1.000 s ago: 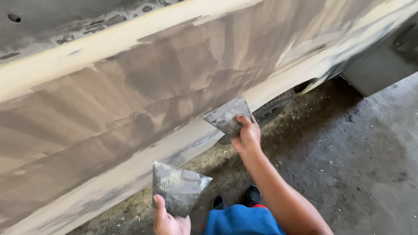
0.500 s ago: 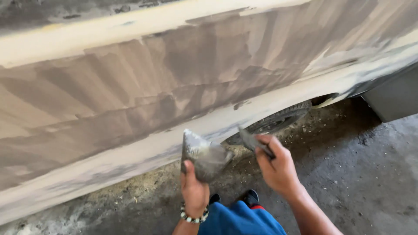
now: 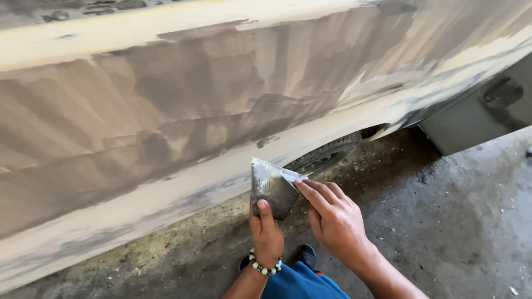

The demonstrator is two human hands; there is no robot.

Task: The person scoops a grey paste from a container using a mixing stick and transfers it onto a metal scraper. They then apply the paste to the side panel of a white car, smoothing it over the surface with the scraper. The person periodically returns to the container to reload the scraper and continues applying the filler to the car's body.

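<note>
Panel [image 3: 183,116] fills most of the view, smeared with grey and cream filler, tyre [image 3: 327,155] tucked under its lower edge, gritty floor [image 3: 471,232] below. Left hand [image 3: 266,235] has thumb and fingers clamped on a metal spreader [image 3: 269,185], held just off the panel's bottom. Right hand [image 3: 335,218] pinches a second blade [image 3: 293,176] laid across it. Looks like scraping one blade clean on the other; a steady drag along the edge is what it needs.

My one head-worn camera looked steeply down from close range at my hands, facing the filler-coated car panel [image 3: 166,127] and concrete floor [image 3: 454,221].
</note>
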